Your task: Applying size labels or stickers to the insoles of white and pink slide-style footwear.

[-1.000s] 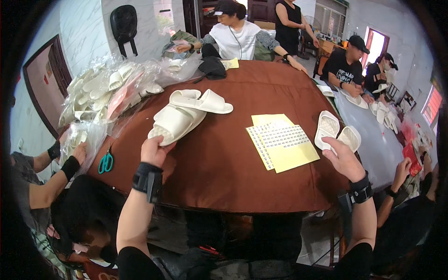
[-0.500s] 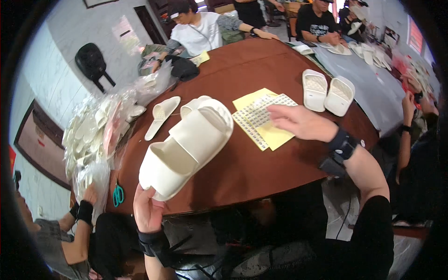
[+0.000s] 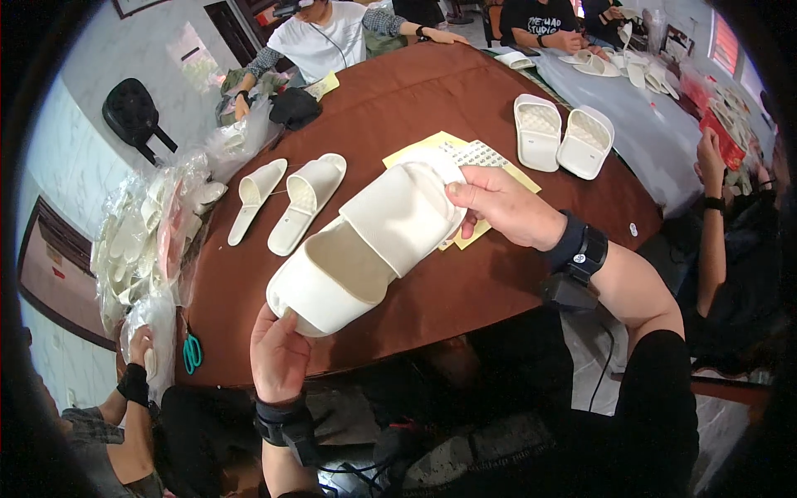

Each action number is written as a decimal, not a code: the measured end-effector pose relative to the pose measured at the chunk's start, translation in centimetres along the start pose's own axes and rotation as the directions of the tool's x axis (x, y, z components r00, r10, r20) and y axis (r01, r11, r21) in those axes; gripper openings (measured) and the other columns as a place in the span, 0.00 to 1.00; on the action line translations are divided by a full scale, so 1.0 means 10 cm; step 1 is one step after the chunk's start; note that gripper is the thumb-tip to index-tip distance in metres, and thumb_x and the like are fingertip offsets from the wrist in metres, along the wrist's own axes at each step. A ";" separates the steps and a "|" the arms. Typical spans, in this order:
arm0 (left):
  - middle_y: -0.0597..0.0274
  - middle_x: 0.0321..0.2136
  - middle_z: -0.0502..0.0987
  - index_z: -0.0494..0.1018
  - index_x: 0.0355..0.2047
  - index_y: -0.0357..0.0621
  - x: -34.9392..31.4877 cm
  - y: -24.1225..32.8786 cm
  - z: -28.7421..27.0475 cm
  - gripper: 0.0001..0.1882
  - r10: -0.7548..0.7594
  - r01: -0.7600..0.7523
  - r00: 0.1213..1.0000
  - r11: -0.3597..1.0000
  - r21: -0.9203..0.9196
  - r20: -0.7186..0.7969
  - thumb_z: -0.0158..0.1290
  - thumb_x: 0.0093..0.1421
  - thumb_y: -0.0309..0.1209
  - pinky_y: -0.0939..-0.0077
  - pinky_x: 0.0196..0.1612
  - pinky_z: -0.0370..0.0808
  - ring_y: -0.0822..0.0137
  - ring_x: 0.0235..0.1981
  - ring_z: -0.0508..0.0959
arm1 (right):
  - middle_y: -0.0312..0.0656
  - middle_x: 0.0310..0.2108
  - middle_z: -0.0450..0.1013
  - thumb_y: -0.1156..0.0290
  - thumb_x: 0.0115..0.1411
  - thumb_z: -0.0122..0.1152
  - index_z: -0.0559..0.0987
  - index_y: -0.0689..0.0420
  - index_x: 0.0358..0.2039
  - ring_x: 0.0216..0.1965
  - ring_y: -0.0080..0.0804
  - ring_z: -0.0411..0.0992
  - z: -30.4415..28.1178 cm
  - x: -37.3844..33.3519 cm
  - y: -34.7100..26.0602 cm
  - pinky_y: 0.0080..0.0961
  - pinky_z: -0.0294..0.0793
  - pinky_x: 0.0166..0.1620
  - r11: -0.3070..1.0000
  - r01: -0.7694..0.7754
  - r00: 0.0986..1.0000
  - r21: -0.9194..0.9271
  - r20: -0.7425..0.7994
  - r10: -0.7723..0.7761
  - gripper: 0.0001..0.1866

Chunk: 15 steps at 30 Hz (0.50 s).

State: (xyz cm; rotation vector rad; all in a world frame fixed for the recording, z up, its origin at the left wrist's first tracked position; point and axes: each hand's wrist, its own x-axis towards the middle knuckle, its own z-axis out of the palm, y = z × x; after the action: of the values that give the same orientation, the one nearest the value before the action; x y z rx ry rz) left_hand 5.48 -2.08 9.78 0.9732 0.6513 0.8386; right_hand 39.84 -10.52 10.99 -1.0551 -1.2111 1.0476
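Note:
A pair of white slippers (image 3: pixel 398 217), one laid against the other with their straps facing opposite ends, is held up over the brown table. My left hand (image 3: pixel 281 355) pinches the lower left end between thumb and fingers. At the upper right end, my right hand (image 3: pixel 513 206) closes its thumb and fingers on the rim. Behind the slippers lie yellow sheets (image 3: pixel 521 179) and a sheet of small printed labels (image 3: pixel 480 154), partly covered by the slippers and my right hand.
Two white slippers (image 3: pixel 309 199) lie left on the brown tablecloth (image 3: pixel 432 91), another pair (image 3: pixel 566 137) right. Clear bags of slippers (image 3: pixel 137 232) bulge over the left edge, near teal scissors (image 3: pixel 192 353). Co-workers sit around; one person's hand (image 3: pixel 141 344) touches a bag.
My right hand has moved from above the label sheets onto the slippers' upper end. The slippers have shifted right and tilted flatter, and the view has moved slightly.

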 end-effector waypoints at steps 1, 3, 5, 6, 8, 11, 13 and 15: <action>0.49 0.56 0.69 0.60 0.60 0.37 0.01 -0.01 -0.02 0.23 0.044 -0.044 0.999 0.999 0.011 -0.009 0.44 0.64 0.23 0.49 0.55 0.73 0.51 0.55 0.73 | 0.38 0.31 0.77 0.64 0.68 0.48 0.76 0.64 0.41 0.28 0.19 0.75 -0.01 -0.01 -0.01 0.14 0.74 0.28 1.000 -0.007 1.000 -0.028 -0.021 0.006 0.15; 0.48 0.58 0.67 0.59 0.61 0.37 0.01 0.01 -0.06 0.24 0.089 -0.089 0.996 0.996 0.024 -0.016 0.44 0.65 0.25 0.44 0.54 0.74 0.48 0.56 0.72 | 0.38 0.31 0.77 0.64 0.68 0.48 0.75 0.64 0.41 0.28 0.19 0.75 -0.05 -0.04 -0.04 0.14 0.74 0.27 0.999 0.026 0.998 -0.038 -0.054 -0.028 0.15; 0.51 0.54 0.72 0.64 0.57 0.37 -0.01 0.10 -0.13 0.19 0.169 -0.169 0.986 0.986 -0.011 -0.011 0.44 0.65 0.25 0.54 0.55 0.74 0.55 0.54 0.75 | 0.38 0.31 0.77 0.63 0.68 0.48 0.75 0.64 0.40 0.28 0.19 0.75 -0.15 -0.04 -0.07 0.15 0.74 0.26 0.997 0.047 0.994 -0.056 -0.097 -0.052 0.15; 0.52 0.54 0.72 0.64 0.57 0.38 -0.05 0.17 -0.18 0.19 0.192 -0.192 0.981 0.981 0.009 -0.002 0.44 0.66 0.25 0.56 0.56 0.73 0.56 0.54 0.75 | 0.39 0.31 0.77 0.63 0.68 0.49 0.75 0.64 0.40 0.27 0.20 0.75 -0.24 -0.02 -0.12 0.15 0.74 0.26 0.998 0.035 0.989 -0.058 -0.140 -0.043 0.15; 0.53 0.53 0.73 0.65 0.56 0.38 -0.08 0.29 -0.27 0.18 0.235 -0.225 0.965 0.970 0.095 -0.114 0.44 0.67 0.27 0.59 0.55 0.74 0.59 0.53 0.75 | 0.39 0.30 0.76 0.63 0.68 0.49 0.75 0.64 0.38 0.25 0.20 0.74 -0.39 -0.01 -0.17 0.16 0.73 0.25 0.996 -0.009 0.963 -0.085 -0.270 -0.015 0.15; 0.56 0.51 0.75 0.66 0.55 0.39 -0.09 0.40 -0.39 0.16 0.234 -0.217 0.961 0.968 0.123 -0.146 0.44 0.68 0.29 0.63 0.54 0.75 0.61 0.51 0.76 | 0.39 0.29 0.76 0.62 0.67 0.49 0.75 0.64 0.38 0.26 0.20 0.74 -0.52 -0.03 -0.23 0.15 0.73 0.25 0.990 0.001 0.949 -0.141 -0.311 -0.045 0.15; 0.57 0.49 0.76 0.67 0.54 0.40 -0.06 0.46 -0.43 0.16 0.262 -0.232 0.944 0.959 0.162 -0.202 0.44 0.69 0.30 0.65 0.52 0.75 0.64 0.49 0.77 | 0.37 0.29 0.75 0.62 0.67 0.49 0.75 0.63 0.37 0.25 0.19 0.72 -0.54 -0.03 -0.25 0.16 0.71 0.25 0.987 0.035 0.942 -0.159 -0.323 -0.086 0.15; 0.57 0.47 0.76 0.68 0.54 0.39 0.04 0.48 -0.44 0.16 0.300 -0.273 0.942 0.945 0.180 -0.148 0.45 0.69 0.31 0.68 0.51 0.75 0.66 0.48 0.77 | 0.35 0.28 0.74 0.62 0.67 0.49 0.76 0.63 0.36 0.23 0.18 0.69 -0.54 0.02 -0.30 0.17 0.69 0.24 0.953 0.091 0.932 -0.289 -0.313 -0.184 0.15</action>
State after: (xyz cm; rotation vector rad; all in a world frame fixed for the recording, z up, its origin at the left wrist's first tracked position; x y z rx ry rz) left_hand 0.78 1.68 12.18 1.1658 0.7436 1.1535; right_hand 45.38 -11.24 13.59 -1.2801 -1.1454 0.5691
